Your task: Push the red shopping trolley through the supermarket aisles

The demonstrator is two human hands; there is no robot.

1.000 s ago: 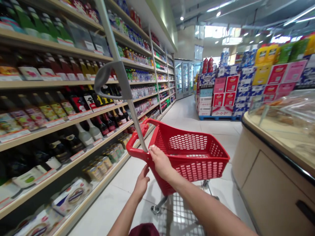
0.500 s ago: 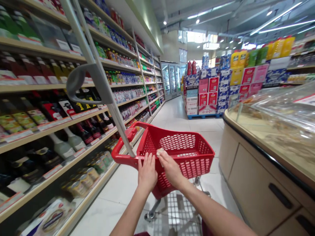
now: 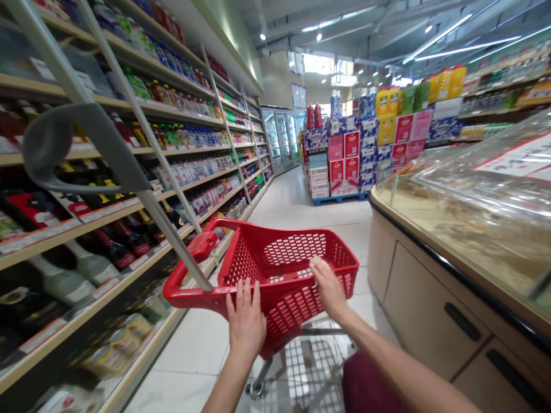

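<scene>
A red plastic shopping basket cart (image 3: 275, 331) with slotted walls stands sideways in front of me. My left hand (image 3: 246, 321) lies on its near rim with the fingers stretched out, and nothing shows in its grasp. Farther right along the same rim, my right hand (image 3: 330, 289) is closed, pressing a small white wad (image 3: 315, 262) against the edge; it looks like a crumpled tissue or cloth, mostly covered by the fingers. A metal pole with a grey plastic handle (image 3: 97, 152) rises from the cart's left end. No goods show in the part of the basket I can see.
Shelves of bottles and cans (image 3: 185, 137) line the left side. At right stands a wooden counter (image 3: 422, 292) with clear-covered food on top. Stacked drink boxes (image 3: 344, 163) sit on a blue pallet ahead, with glass-door fridges (image 3: 279, 137) beyond.
My right hand has slid rightward along the near rim with the white wad, away from my left hand. The left hand stays on the rim. The view has shifted, and a dark red trouser leg shows more.
</scene>
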